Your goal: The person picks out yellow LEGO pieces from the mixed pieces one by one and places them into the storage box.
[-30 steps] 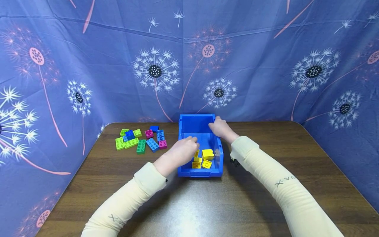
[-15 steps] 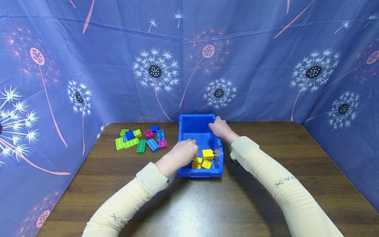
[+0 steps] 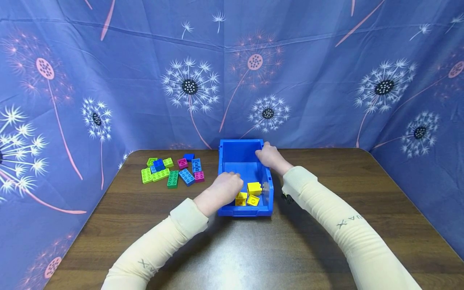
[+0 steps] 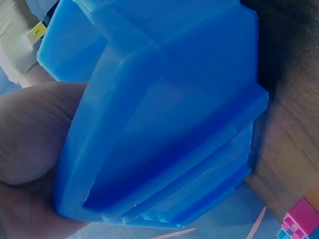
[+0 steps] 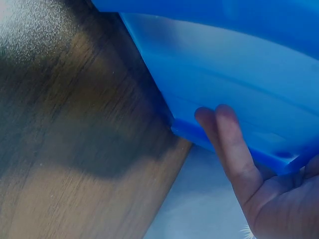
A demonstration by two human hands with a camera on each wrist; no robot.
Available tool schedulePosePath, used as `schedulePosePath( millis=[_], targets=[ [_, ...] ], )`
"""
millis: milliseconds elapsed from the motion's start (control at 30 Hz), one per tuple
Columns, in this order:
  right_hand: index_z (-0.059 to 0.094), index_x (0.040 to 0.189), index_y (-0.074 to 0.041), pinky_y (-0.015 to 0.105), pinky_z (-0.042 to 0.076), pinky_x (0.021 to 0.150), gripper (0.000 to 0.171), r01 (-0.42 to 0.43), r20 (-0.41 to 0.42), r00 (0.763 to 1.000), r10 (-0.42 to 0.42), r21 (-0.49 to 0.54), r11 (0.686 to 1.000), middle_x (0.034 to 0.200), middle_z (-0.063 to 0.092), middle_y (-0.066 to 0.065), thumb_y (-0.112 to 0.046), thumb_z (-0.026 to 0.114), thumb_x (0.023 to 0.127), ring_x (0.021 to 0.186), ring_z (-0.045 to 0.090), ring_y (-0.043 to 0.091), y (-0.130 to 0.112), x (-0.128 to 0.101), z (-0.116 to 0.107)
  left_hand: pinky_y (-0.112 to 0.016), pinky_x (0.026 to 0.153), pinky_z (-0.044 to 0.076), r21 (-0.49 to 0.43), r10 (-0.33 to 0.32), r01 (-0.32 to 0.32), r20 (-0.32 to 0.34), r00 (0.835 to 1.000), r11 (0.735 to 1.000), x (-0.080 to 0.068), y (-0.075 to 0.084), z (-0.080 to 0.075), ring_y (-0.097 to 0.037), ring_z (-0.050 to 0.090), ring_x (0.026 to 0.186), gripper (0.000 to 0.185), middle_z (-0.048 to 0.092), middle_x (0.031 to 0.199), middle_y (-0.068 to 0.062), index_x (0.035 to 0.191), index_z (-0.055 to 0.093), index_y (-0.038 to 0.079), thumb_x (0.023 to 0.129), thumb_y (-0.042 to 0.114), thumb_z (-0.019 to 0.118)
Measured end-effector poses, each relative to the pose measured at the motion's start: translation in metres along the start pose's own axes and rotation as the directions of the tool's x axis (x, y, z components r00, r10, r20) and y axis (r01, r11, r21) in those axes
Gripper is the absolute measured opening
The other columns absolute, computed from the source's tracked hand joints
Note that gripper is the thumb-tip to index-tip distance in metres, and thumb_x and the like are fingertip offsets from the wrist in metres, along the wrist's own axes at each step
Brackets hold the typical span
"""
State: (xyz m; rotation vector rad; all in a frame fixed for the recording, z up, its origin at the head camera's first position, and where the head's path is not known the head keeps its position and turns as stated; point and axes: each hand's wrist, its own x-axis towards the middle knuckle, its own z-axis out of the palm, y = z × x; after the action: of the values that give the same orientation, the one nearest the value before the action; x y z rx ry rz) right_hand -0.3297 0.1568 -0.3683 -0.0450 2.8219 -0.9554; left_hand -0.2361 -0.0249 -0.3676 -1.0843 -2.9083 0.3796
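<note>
Both hands are gripping the blue bin (image 3: 239,155), which is sitting mid-table on the wooden table (image 3: 326,241). The left hand (image 3: 222,190) is clamping its left wall at about 9 o'clock, and the right hand (image 3: 269,156) is curling over the rim at about 2 o'clock. Yellow bricks (image 3: 251,194) are lying inside. Loose bricks (image 3: 173,171) are sitting near the bin at its 9 o'clock.

Left hand (image 3: 222,189) fingers hidden behind bin (image 3: 239,155) wall, bin cropped in wrist views
</note>
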Motion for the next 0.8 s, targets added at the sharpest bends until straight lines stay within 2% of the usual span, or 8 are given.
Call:
schedulePosePath(
  millis=[333, 533, 800],
  targets=[
    [0.019, 0.141, 0.01, 0.053, 0.046, 0.095, 0.059, -0.002, 0.001, 1.0, 0.002, -0.007, 1.0, 0.136, 0.041, 0.031, -0.029, 0.035, 0.1, 0.113, 0.053, 0.038, -0.0004, -0.0002, 0.0001, -0.033, 0.087, 0.052, 0.0, -0.021, 0.021, 0.058, 0.998, 1.0, 0.0024, 0.002, 0.0009, -0.018, 0.064, 0.091, 0.031, 0.07, 0.101, -0.002, 0.109, 0.071, 0.016, 0.081, 0.027, 0.074],
    [0.019, 0.141, 0.01, 0.049, 0.05, 0.089, 0.059, -0.016, 0.007, 1.0, 0.016, -0.007, 1.0, 0.134, 0.043, 0.03, -0.029, 0.035, 0.1, 0.105, 0.056, 0.036, 0.0001, -0.0004, 0.0001, -0.033, 0.087, 0.052, -0.012, -0.027, 0.027, 0.058, 0.998, 1.0, 0.0029, 0.0028, 0.0004, -0.019, 0.064, 0.09, 0.03, 0.07, 0.101, -0.002, 0.109, 0.071, 0.016, 0.081, 0.027, 0.075],
    [0.021, 0.14, 0.01, 0.048, 0.05, 0.089, 0.059, 0.009, 0.003, 1.0, -0.009, 0.01, 1.0, 0.132, 0.044, 0.031, -0.029, 0.036, 0.099, 0.105, 0.056, 0.036, -0.0006, -0.0026, -0.0019, -0.033, 0.086, 0.052, -0.009, -0.039, 0.04, 0.056, 0.998, 0.999, 0.002, 0.0038, 0.0002, -0.019, 0.064, 0.088, 0.031, 0.07, 0.099, -0.002, 0.108, 0.071, 0.015, 0.079, 0.026, 0.076]
  ],
)
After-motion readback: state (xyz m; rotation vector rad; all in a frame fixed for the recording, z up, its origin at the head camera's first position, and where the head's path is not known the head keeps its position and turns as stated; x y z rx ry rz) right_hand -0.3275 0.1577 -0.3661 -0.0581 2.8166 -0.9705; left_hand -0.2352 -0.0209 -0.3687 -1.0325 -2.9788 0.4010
